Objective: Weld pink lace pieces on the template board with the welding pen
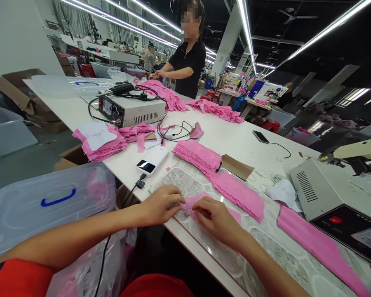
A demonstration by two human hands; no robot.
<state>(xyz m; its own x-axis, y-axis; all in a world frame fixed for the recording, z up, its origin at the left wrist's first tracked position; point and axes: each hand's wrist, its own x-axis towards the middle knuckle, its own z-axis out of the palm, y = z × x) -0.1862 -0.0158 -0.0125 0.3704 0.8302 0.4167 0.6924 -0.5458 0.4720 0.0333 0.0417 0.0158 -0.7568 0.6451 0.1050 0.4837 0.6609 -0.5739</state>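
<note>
Grip of your left hand (164, 205) and right hand (218, 218): fingertips pinching a pink fabric piece (188, 207), lower centre; presumably light, limp, best held near its edges.

Left hand (165, 205): palm turned out of sight, some fingertips hidden.
Right hand (214, 216): palm and lower fingers partly hidden.
Pink piece (188, 208): middle partly covered by the hands; outline unclear.
Person across the bench (250, 142): face pixelated, top of head cut off, lower legs hidden.
White paper (99, 135): writing too small to read.
Power bank (153, 161): display too small to read.
Black-fronted box (351, 231): cut off at the right edge.
Lidded bin (55, 198): cut off at the left.
</note>
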